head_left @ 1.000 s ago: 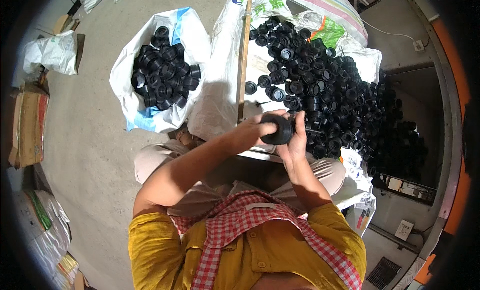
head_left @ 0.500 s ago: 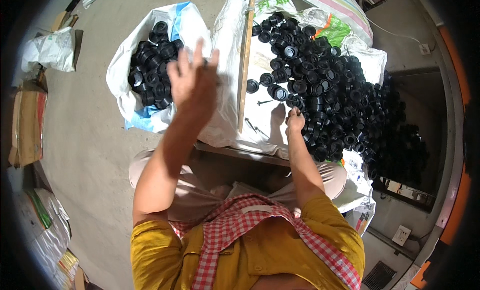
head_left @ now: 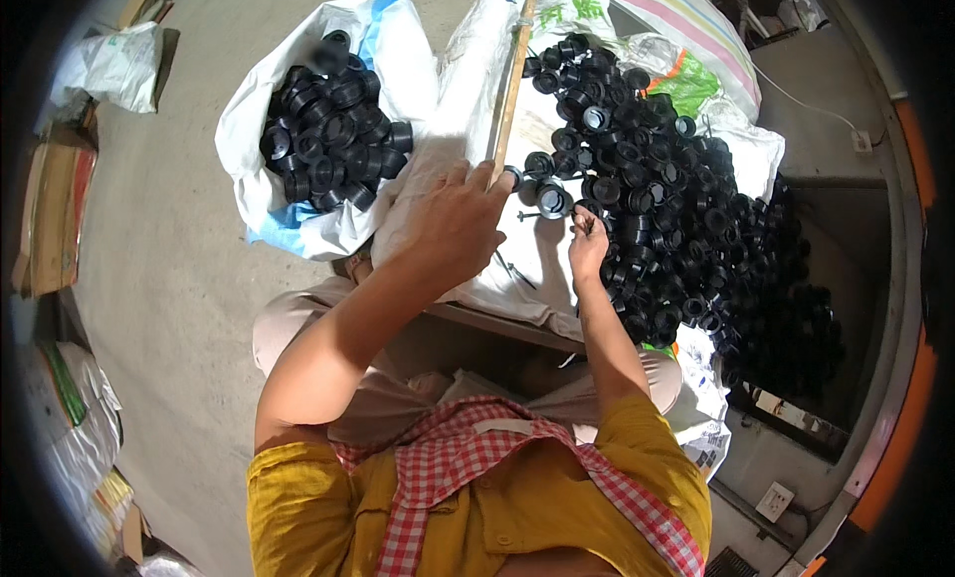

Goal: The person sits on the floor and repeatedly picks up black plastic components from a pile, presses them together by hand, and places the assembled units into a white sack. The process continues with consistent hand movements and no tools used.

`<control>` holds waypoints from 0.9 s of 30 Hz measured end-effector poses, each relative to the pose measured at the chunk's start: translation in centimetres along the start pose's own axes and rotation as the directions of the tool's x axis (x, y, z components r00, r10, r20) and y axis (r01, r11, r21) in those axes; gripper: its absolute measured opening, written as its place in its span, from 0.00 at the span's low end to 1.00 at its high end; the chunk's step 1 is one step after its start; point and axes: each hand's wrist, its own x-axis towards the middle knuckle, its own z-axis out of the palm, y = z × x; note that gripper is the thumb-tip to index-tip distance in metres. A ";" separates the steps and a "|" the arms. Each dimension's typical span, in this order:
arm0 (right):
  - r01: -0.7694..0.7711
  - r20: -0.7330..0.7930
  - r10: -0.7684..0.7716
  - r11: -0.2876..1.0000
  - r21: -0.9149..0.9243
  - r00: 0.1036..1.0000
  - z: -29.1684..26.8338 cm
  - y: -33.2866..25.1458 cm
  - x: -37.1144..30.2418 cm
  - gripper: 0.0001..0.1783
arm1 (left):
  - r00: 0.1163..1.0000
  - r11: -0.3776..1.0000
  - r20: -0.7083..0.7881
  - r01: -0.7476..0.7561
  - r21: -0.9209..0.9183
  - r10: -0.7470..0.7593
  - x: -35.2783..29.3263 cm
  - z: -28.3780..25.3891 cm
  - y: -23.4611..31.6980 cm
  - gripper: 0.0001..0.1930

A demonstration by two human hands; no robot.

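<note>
My left hand [head_left: 450, 224] is over the white sheeting [head_left: 438, 109], fingers stretched forward beside the near end of a wooden strip [head_left: 517, 90]. Its fingertips come close to a round black plastic cap [head_left: 512, 178]; I see nothing held in it. My right hand [head_left: 589, 247] is at the near left edge of a large heap of black plastic caps [head_left: 657, 194]. Its fingers are pinched on a black cap [head_left: 588, 211], partly hidden by them. Just left of that hand lies a cap with a lighter inside [head_left: 553, 201]. Thin dark stems [head_left: 515, 271] lie on the sheeting nearby.
On the left, an open white bag [head_left: 244, 139] holds many black caps [head_left: 333, 129]; a dark piece [head_left: 328, 56] at its top is blurred. A cardboard box [head_left: 55, 219] and wrapped sacks [head_left: 85, 428] line the far left. A striped sack [head_left: 686, 25] sits behind the heap.
My left hand has moved right and toward me, from beside the bag of caps to the wooden strip. My right hand stays at the heap's edge. The whole view has shifted slightly.
</note>
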 end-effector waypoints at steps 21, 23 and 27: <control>-0.886 0.993 -0.016 0.451 0.111 0.116 -12.2 -17.4 -13.2 0.09 | 0.198 0.370 -0.519 -0.895 0.251 0.832 -2.1 1.5 3.7 0.03; -0.824 0.882 -0.341 0.560 -0.089 -0.327 -12.2 -19.7 -14.4 0.12 | 0.402 0.601 -0.564 -0.768 0.220 0.721 -1.2 -0.4 1.2 0.05; -0.498 0.763 -0.308 0.610 0.617 0.568 -11.9 -17.4 -14.1 0.23 | 0.722 0.536 -0.692 -0.573 -0.619 -0.028 -0.8 -3.5 0.2 0.08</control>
